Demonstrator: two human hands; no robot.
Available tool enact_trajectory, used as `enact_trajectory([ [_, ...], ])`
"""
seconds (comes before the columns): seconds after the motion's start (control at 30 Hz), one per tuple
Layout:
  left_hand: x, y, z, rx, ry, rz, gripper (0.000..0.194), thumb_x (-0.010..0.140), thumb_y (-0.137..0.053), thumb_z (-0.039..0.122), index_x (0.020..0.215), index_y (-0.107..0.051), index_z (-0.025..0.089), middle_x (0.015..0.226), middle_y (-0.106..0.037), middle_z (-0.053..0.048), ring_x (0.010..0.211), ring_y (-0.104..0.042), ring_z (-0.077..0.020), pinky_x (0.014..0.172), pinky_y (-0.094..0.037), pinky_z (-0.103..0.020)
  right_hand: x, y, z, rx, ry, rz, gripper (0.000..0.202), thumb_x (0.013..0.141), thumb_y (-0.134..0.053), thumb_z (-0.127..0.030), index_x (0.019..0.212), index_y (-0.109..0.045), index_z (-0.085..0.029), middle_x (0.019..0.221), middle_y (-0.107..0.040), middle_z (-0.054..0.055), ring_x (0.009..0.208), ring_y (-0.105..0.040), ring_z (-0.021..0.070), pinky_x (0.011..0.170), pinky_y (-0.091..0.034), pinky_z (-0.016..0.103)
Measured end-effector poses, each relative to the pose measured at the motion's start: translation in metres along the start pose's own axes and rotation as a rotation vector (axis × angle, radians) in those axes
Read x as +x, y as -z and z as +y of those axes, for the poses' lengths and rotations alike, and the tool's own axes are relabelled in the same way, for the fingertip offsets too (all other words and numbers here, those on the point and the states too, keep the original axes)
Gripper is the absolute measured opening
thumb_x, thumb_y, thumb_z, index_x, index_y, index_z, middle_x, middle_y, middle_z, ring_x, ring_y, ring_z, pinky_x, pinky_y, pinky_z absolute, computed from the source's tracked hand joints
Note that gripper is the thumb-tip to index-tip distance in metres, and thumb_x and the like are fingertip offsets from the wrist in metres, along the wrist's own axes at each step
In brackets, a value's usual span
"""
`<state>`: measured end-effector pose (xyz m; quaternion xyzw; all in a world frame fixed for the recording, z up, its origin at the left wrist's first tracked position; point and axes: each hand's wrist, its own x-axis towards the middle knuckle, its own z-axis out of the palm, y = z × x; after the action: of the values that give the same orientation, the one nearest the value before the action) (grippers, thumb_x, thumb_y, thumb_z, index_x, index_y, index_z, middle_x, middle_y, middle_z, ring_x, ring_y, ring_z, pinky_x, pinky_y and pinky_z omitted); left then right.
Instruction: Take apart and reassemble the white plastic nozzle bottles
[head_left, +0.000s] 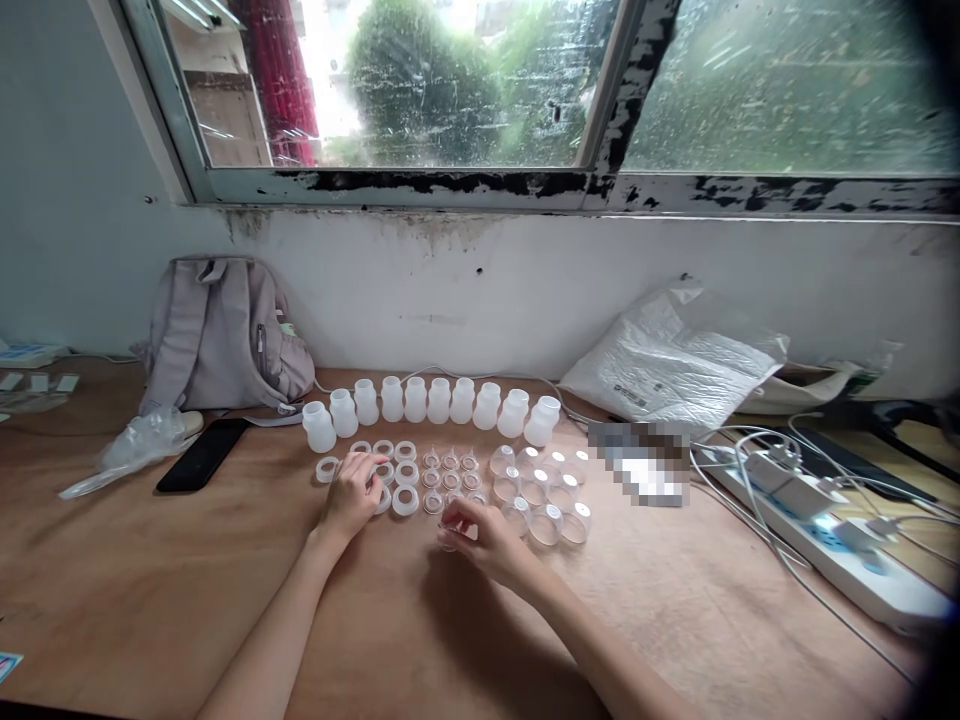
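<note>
My left hand (352,492) reaches over a group of white bottle collar rings (406,500), its thumb and fingertips curled at the edge of one ring (385,473). Part of that group is hidden under the hand. Low and to the right, my right hand (484,538) pinches a small clear bottle nipple (448,541), mostly covered by the fingers. Just beyond it, several clear nipples (451,480) stand in rows. Clear dome caps (545,524) lie to the right of that hand. A curved row of frosted white bottles (439,402) stands upright behind everything.
A black phone (202,456), a plastic bag (142,448) and a grey backpack (225,335) are on the left. At the right are a silver pouch (675,355), a blurred-out item (641,465) and a power strip (847,550) with loose cables. A wall and window close off the back.
</note>
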<state>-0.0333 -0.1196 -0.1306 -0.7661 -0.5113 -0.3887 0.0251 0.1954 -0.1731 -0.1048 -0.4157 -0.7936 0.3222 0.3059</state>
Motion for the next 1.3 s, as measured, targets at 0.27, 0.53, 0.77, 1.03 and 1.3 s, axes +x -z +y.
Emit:
enact_trajectory([
  [0.27, -0.002, -0.005, 0.003, -0.020, -0.023, -0.045, 0.026, 0.070, -0.043, 0.006, 0.088, -0.056, 0.019, 0.088, -0.062, -0.004, 0.088, -0.053, -0.0197, 0.079, -0.043, -0.035, 0.008, -0.030, 0.020, -0.156, 0.097, 0.177, 0.002, 0.079, -0.049, -0.019, 0.078, -0.050, -0.020, 0.077, -0.057, 0.002, 0.073, -0.051, 0.0147, 0.064, -0.041, 0.025],
  [0.53, -0.003, 0.004, 0.021, -0.084, -0.154, -0.266, 0.022, 0.072, -0.054, 0.022, 0.093, -0.055, 0.022, 0.093, -0.061, -0.003, 0.091, -0.052, -0.0201, 0.083, -0.039, -0.036, 0.001, -0.030, 0.027, -0.289, 0.140, 0.178, 0.015, 0.077, -0.054, -0.023, 0.090, -0.049, -0.019, 0.086, -0.055, 0.006, 0.080, -0.050, 0.0182, 0.072, -0.042, 0.031],
  [0.77, -0.004, 0.007, 0.025, -0.034, -0.134, -0.316, 0.014, 0.067, -0.061, 0.030, 0.070, -0.051, 0.020, 0.094, -0.057, -0.002, 0.091, -0.051, -0.0207, 0.083, -0.037, -0.037, -0.001, -0.034, 0.025, -0.260, 0.071, 0.247, 0.009, 0.077, -0.052, -0.021, 0.085, -0.049, -0.019, 0.080, -0.056, 0.004, 0.076, -0.052, 0.0171, 0.069, -0.042, 0.029],
  [1.03, -0.004, 0.001, 0.043, -0.464, 0.027, -0.193, 0.014, 0.077, -0.051, 0.031, 0.071, -0.050, 0.019, 0.097, -0.055, -0.006, 0.096, -0.050, -0.0196, 0.084, -0.037, -0.033, 0.000, -0.035, 0.017, -0.026, 0.007, 0.518, 0.009, 0.075, -0.050, -0.017, 0.083, -0.046, -0.020, 0.074, -0.049, 0.000, 0.057, -0.048, 0.0102, 0.051, -0.042, 0.021],
  [1.3, -0.019, -0.021, 0.088, -1.328, 0.590, -0.287, 0.023, 0.080, -0.047, 0.038, 0.074, -0.049, 0.016, 0.076, -0.056, -0.003, 0.072, -0.054, -0.0129, 0.068, -0.042, -0.025, -0.001, -0.035, 0.020, -0.148, 0.059, 0.689, 0.018, 0.073, -0.041, -0.007, 0.084, -0.047, -0.021, 0.078, -0.046, 0.001, 0.058, -0.046, 0.0107, 0.052, -0.042, 0.023],
])
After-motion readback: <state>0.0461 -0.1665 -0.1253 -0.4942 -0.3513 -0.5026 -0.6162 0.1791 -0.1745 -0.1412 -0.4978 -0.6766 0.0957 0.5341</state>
